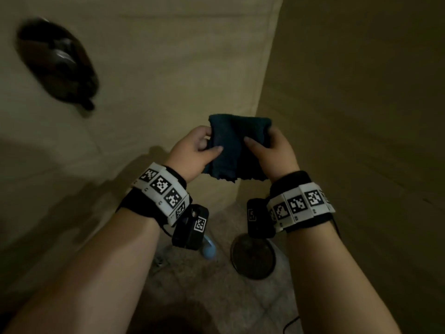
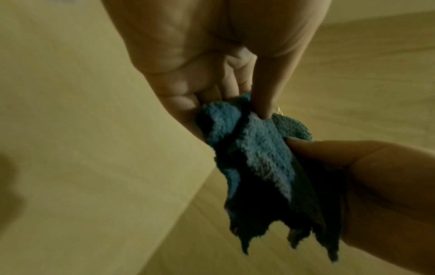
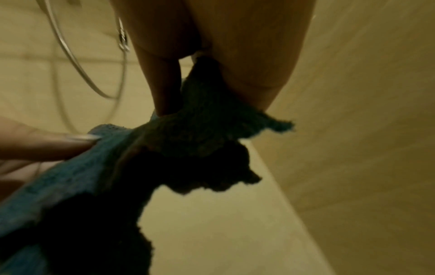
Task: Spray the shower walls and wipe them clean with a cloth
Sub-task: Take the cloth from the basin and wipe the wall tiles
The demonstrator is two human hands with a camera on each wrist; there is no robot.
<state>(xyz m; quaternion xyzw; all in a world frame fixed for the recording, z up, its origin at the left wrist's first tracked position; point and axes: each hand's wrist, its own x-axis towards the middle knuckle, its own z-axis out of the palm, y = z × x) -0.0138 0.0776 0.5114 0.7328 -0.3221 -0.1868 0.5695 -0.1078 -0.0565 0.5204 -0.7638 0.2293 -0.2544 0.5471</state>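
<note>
Fingers (image 1: 202,143) of both hands pinch blue cloth (image 1: 237,141) — mid-air, near wall corner.

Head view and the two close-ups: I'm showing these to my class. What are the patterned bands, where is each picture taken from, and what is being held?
No machine here: a person's two bare hands. The checkered wristbands carry cameras. The wide picture comes from a head camera looking down; each close-up looks along one hand from its wrist. The left hand and right hand both pinch a folded blue cloth in front of the beige shower walls. On the floor below sits a dark round object, too dim to identify.
</note>
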